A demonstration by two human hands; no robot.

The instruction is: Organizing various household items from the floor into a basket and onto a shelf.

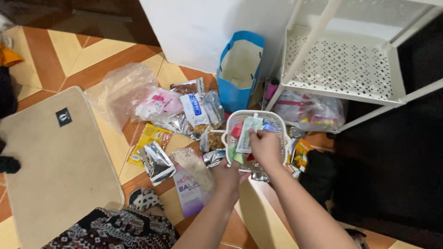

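- Head view, right hand [266,146]: fingers pinching a pale green sachet [248,133] over the white lattice basket [277,121], which sits on the floor near the shelf rack [344,64].
- Left hand [227,177]: at the basket's near-left rim; grip cannot be told.
- Foil packets [157,161] lie scattered left of the basket.
- Advice: steady the rim, lower the sachet flat among the contents.

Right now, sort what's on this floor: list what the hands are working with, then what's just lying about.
In hand:
- white plastic basket, gripped at its near rim by the left hand
- pale green sachet, held over the basket by the right hand

Lying about:
- blue paper bag
- white perforated shelf rack
- beige mat
- yellow packet
- silver foil pouch
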